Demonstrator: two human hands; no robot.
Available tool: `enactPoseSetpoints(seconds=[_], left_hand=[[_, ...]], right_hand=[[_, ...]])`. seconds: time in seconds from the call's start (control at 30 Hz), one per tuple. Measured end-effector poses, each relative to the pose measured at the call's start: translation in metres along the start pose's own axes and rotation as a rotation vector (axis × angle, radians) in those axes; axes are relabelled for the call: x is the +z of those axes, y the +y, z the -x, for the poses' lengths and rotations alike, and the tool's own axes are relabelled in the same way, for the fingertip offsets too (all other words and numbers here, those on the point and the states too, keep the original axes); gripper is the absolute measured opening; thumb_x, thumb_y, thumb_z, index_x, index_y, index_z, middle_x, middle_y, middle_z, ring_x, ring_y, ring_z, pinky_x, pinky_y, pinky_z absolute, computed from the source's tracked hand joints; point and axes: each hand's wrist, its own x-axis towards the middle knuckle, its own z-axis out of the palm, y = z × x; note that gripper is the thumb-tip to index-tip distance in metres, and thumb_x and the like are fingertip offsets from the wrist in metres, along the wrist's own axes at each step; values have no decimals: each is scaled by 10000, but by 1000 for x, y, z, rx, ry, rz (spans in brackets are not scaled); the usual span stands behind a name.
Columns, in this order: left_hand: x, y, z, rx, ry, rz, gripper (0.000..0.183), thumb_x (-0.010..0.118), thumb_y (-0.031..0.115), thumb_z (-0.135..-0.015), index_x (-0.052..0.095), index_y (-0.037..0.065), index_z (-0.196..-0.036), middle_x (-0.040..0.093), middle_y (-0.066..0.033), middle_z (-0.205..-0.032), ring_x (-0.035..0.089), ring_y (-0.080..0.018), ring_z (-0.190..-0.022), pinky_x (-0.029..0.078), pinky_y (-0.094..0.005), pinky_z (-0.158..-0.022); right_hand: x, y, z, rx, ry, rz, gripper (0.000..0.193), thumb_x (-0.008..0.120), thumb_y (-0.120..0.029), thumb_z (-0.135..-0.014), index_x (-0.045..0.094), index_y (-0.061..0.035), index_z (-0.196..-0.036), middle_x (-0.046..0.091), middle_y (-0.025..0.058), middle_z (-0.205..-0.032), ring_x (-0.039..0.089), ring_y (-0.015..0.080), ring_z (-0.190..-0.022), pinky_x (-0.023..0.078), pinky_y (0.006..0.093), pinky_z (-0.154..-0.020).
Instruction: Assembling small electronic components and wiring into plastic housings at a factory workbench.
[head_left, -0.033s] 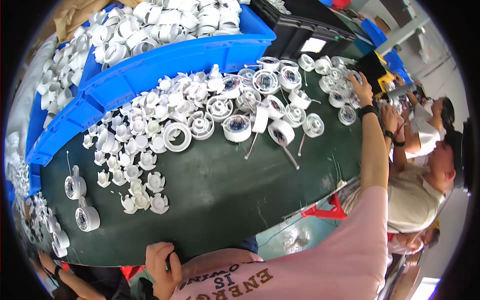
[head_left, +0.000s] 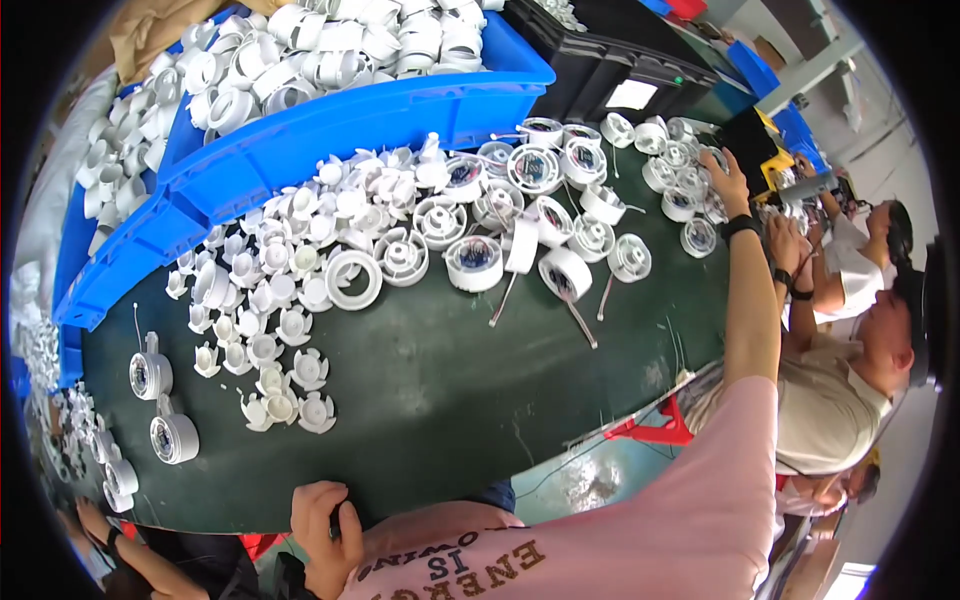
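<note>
My right hand (head_left: 729,182), its arm stretched to the far right, has thumb and fingers closed around a white round fan housing (head_left: 713,157). Several similar clear-topped white housings (head_left: 698,237) crowd about it. At the table's near edge, my left hand (head_left: 325,525) rests loosely curled, thumb apart from the fingers, with nothing visible in it. Ahead of that hand lie white bladed impellers (head_left: 316,411), spread back in a long heap. Round white housings with short wires (head_left: 566,272) and a plain white ring (head_left: 353,279) are in mid-table.
A blue bin (head_left: 360,115) heaped with white rings stands at the back, beside a black crate (head_left: 600,60). Two handled white fan units (head_left: 175,437) lie at left. Co-workers sit at the right; another person's arm (head_left: 150,565) shows at lower left.
The view has shifted very slightly. My right hand stays at the housings on the right, and my left hand keeps its place by the table edge.
</note>
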Motion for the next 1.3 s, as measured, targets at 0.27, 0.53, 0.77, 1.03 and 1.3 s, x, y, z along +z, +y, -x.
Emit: enactPoseSetpoints(seconds=[0.27,0.53,0.77,1.03,1.3], left_hand=[[18,12,-10,-16,-49,-93,208,665,45,-776,593,1,-966,593,-183,-912,552,-357,-821,460,-430,-764],[24,8,-9,94,-32,-97,200,573,-53,-714,531,0,-903,519,-134,-854,487,-246,-694,389,-334,-614],[60,66,-68,187,-426,344,409,610,-75,-720,552,6,-1117,557,-139,-1049,564,-193,-782,456,-270,-653],[130,124,-84,635,-599,130,619,727,103,-683,477,-13,-1237,435,-215,-1253,437,-408,-1159,379,-462,-934],[157,104,-85,751,-570,-173,673,699,166,-699,459,50,-1317,395,-166,-1354,383,-366,-1246,310,-478,-989]], right_hand=[[19,-16,-10,-203,-113,-205,877,675,-633,-697,464,-108,-1367,515,188,-1339,490,299,-1246,377,353,-1017],[-6,-47,78,-268,-154,-330,823,692,-582,-673,535,-91,-1314,629,209,-1163,596,308,-1110,432,338,-959],[-16,-56,151,-348,-158,-301,690,722,-469,-725,569,-81,-1275,644,180,-1133,621,273,-1041,461,335,-897],[-39,-80,216,-466,-127,-297,724,664,-539,-747,539,-52,-1268,644,231,-1066,609,399,-1019,481,418,-882],[-105,0,403,-587,371,-817,106,485,-26,-934,556,34,-984,616,118,-886,563,149,-761,455,260,-690]])
